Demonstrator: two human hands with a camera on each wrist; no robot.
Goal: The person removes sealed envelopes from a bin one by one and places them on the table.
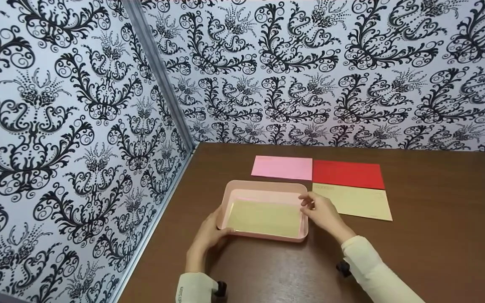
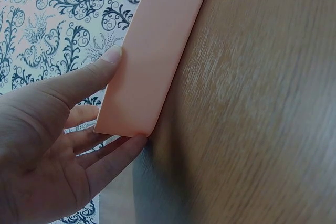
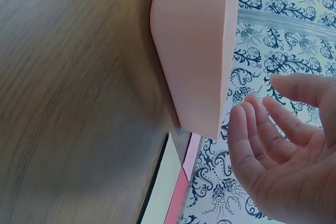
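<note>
A shallow pink tray (image 1: 267, 185) sits on the table, with a pale yellow paper rectangle (image 1: 263, 218) lying flat inside it. My left hand (image 1: 209, 232) grips the tray's near left corner. In the left wrist view, the thumb of that hand (image 2: 58, 129) lies on the rim and its fingertips touch the outer wall. My right hand (image 1: 321, 212) hovers at the tray's right rim, fingers loosely curled and holding nothing. From the right wrist, that hand (image 3: 289, 145) appears apart from the tray wall (image 3: 194, 51).
Behind the tray lie a pink paper rectangle (image 1: 282, 167) and a red one (image 1: 347, 174). Another pale yellow one (image 1: 364, 204) lies right of the tray, partly behind my right hand. Patterned walls (image 1: 310, 84) bound the brown table (image 1: 444, 235) at the back and left.
</note>
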